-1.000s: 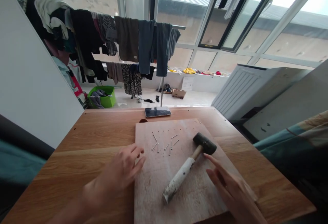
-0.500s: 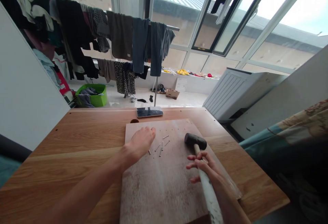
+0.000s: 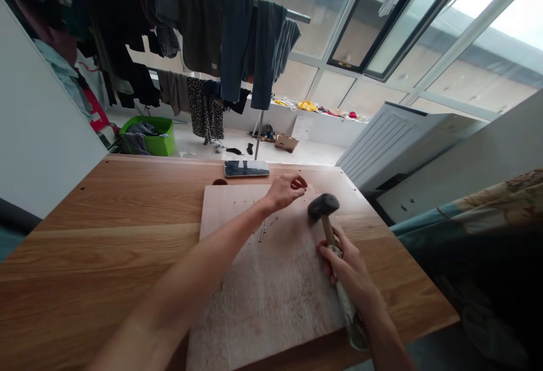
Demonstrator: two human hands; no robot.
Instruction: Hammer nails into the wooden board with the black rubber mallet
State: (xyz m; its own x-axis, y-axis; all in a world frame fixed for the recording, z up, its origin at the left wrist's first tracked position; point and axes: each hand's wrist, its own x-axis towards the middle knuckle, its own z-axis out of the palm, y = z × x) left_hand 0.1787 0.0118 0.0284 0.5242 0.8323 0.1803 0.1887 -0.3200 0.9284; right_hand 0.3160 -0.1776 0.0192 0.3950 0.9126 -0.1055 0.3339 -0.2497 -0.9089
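The right hand (image 3: 345,269) grasps the handle of the mallet (image 3: 328,221), its head low over the board (image 3: 263,280). The left hand (image 3: 285,190) pinches something small, probably a nail, above the board's far edge. Better to strike lightly first, fingers clear, on the bench (image 3: 106,229)
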